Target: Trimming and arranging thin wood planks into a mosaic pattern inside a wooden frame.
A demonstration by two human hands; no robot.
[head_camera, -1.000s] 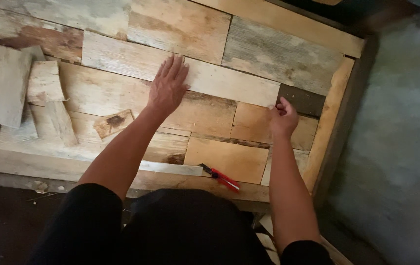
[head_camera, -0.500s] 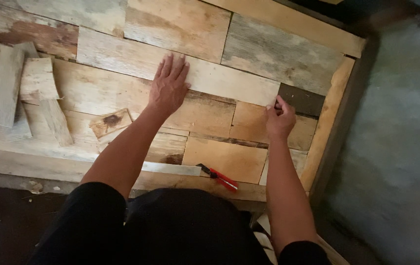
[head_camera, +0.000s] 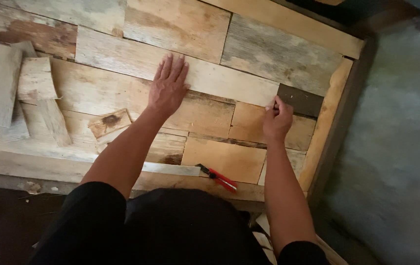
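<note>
From the head view, my left hand [head_camera: 168, 88] lies flat and spread, holding nothing, on a long pale plank [head_camera: 121, 59] at upper centre. My right hand [head_camera: 277, 119] is curled, pinching the edge of a small dark wood piece [head_camera: 302, 100] at centre right. I judge it light, stiff and splintery, best gripped by its edges.

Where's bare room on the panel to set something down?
Free: the boards between the left hand and right hand, and the far boards beyond both. Crowded: the loose wood offcuts at the left, and the near edge where the red-handled tool lies.
</note>
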